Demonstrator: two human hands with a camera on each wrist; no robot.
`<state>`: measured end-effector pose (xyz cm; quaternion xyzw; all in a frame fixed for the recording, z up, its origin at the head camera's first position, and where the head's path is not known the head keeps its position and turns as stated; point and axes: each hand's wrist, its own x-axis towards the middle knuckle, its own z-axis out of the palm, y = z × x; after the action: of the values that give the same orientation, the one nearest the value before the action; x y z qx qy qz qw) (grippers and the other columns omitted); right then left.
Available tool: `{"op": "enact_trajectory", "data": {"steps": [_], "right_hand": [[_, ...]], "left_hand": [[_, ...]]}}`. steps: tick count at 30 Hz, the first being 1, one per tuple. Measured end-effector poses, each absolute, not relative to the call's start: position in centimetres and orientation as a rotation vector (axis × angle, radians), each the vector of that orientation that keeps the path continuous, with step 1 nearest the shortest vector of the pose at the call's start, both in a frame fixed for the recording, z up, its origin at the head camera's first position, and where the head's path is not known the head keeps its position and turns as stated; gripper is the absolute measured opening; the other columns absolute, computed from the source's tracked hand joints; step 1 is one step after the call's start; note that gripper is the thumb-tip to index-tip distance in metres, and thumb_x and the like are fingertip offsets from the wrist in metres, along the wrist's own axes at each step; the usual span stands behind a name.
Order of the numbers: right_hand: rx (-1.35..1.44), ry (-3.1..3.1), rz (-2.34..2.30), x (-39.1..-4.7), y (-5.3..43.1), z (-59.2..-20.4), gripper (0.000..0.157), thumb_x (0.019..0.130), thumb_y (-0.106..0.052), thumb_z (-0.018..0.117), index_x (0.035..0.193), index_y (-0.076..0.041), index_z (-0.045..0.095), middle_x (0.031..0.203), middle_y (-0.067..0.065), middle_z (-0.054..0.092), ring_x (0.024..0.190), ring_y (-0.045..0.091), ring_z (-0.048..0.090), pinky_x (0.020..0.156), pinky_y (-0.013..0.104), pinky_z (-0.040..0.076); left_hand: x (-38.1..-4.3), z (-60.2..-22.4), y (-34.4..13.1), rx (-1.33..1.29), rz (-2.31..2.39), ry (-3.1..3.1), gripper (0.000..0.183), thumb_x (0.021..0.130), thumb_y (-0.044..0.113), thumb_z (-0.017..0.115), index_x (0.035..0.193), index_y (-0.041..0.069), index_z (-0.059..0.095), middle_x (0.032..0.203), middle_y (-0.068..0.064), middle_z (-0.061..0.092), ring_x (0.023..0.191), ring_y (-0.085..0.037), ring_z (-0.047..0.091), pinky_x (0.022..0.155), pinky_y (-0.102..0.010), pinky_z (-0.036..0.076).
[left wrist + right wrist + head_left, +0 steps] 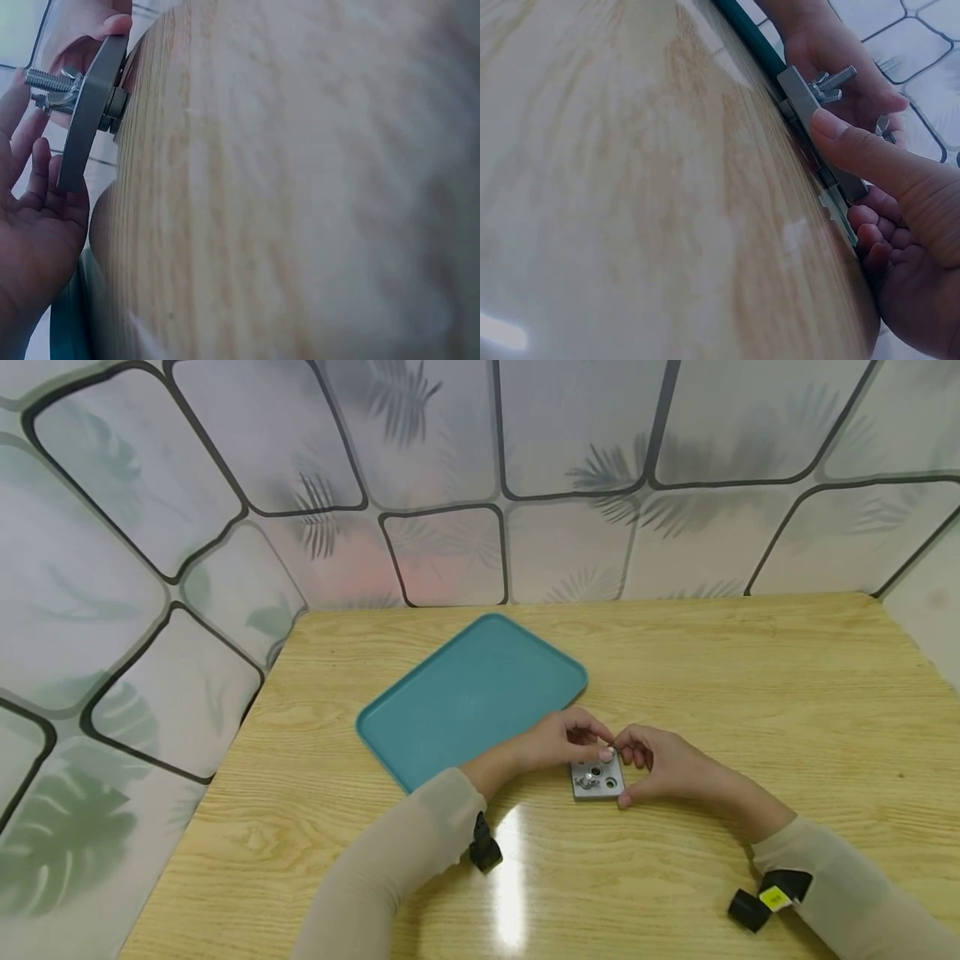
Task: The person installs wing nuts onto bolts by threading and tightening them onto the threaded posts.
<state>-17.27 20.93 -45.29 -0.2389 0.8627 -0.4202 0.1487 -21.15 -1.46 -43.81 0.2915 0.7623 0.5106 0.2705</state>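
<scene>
A small grey metal plate (597,793) with several holes lies near the table's middle, raised on bolt heads (114,105) underneath. One bolt (46,81) sticks up through it, carrying a wing nut (826,90). My left hand (551,745) reaches over the plate's far side, thumb and index finger pinching a second wing nut (883,125) at the far right corner. From the right, my right hand (670,766) grips the plate's edge, its thumb at the near corner and its fingers curled by the far one. The left fingers partly cover the plate's far half.
A teal tray (457,710) lies left of and behind the plate, its right edge close to my left hand. The wooden table (787,693) reaches back to a patterned curtain (450,560). Black wrist cameras (485,852) are strapped over both sleeves.
</scene>
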Motion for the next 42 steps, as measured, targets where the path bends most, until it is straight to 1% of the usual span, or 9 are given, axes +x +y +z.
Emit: {"op": "enact_trajectory", "data": {"steps": [4,8,15,19,23,28,32,35,42], "right_hand": [[-0.675,2.478,-1.200,-17.29,20.96,-45.03,0.055,0.062,-0.033,0.089,0.098,-0.010,0.054,0.082,0.001,0.049,0.074,0.011,0.045,0.063,0.025,0.039],[-0.663,2.471,-1.197,-17.33,21.00,-44.90,0.056,0.061,-0.034,0.089,0.098,-0.011,0.054,0.083,0.001,0.049,0.074,0.011,0.044,0.063,0.025,0.039],[-0.680,2.451,-1.224,-17.37,21.06,-45.22,0.061,0.061,-0.031,0.089,0.106,-0.006,0.057,0.084,0.002,0.050,0.075,0.011,0.044,0.063,0.024,0.040],[-0.663,2.445,-1.230,-17.34,20.99,-45.31,0.062,0.060,-0.032,0.090,0.107,-0.009,0.057,0.085,0.001,0.050,0.075,0.011,0.044,0.063,0.024,0.040],[-0.649,2.435,-1.229,-17.20,20.88,-45.11,0.063,0.059,-0.032,0.090,0.108,-0.009,0.056,0.086,0.002,0.050,0.075,0.012,0.044,0.063,0.025,0.041],[-0.639,2.433,-1.220,-17.15,20.90,-44.89,0.063,0.060,-0.032,0.090,0.107,-0.009,0.056,0.086,0.002,0.050,0.076,0.013,0.044,0.064,0.025,0.040],[-0.639,2.439,-1.205,-17.18,20.94,-44.86,0.062,0.060,-0.033,0.089,0.106,-0.009,0.055,0.085,0.002,0.049,0.076,0.013,0.044,0.063,0.026,0.040],[-0.644,2.441,-1.200,-17.23,21.01,-44.92,0.062,0.061,-0.033,0.089,0.106,-0.008,0.055,0.085,0.002,0.049,0.075,0.013,0.044,0.063,0.026,0.040],[-0.663,2.424,-1.216,-17.17,20.98,-44.87,0.061,0.063,-0.032,0.089,0.109,-0.008,0.056,0.087,0.002,0.051,0.075,0.012,0.045,0.063,0.024,0.041]], "left_hand": [[-21.22,-43.71,-1.42,0.865,1.323,2.062,0.030,0.084,0.017,0.073,0.113,0.012,0.068,0.104,0.002,0.054,0.091,-0.003,0.048,0.080,-0.018,0.043],[-21.26,-43.67,-1.37,0.890,1.342,2.065,0.028,0.085,0.015,0.071,0.113,0.009,0.069,0.103,0.000,0.056,0.089,-0.003,0.048,0.078,-0.017,0.043],[-21.20,-44.06,-1.27,0.729,1.470,2.080,0.020,0.089,0.014,0.067,0.106,0.004,0.067,0.099,-0.001,0.063,0.082,-0.002,0.052,0.073,-0.016,0.043],[-21.13,-44.22,-1.19,0.689,1.501,2.091,0.015,0.087,0.014,0.069,0.098,0.004,0.067,0.092,0.000,0.065,0.079,-0.003,0.054,0.072,-0.016,0.043],[-21.15,-44.43,-1.16,0.680,1.504,2.089,0.014,0.086,0.015,0.070,0.096,0.005,0.069,0.090,0.000,0.065,0.078,-0.004,0.054,0.071,-0.017,0.043],[-21.17,-44.32,-1.24,0.730,1.465,2.090,0.018,0.087,0.017,0.069,0.102,0.006,0.072,0.097,0.000,0.066,0.086,-0.002,0.055,0.077,-0.017,0.044],[-21.11,-43.97,-1.28,0.790,1.391,2.090,0.024,0.085,0.018,0.072,0.107,0.009,0.072,0.099,0.002,0.062,0.088,-0.002,0.053,0.079,-0.018,0.045],[-21.07,-43.82,-1.29,0.812,1.371,2.078,0.027,0.082,0.016,0.075,0.109,0.009,0.072,0.098,0.002,0.060,0.087,-0.002,0.052,0.078,-0.018,0.045],[-21.11,-44.03,-1.32,0.728,1.444,2.042,0.027,0.085,0.015,0.072,0.110,0.008,0.068,0.099,0.000,0.062,0.083,-0.004,0.054,0.074,-0.018,0.045]]}}
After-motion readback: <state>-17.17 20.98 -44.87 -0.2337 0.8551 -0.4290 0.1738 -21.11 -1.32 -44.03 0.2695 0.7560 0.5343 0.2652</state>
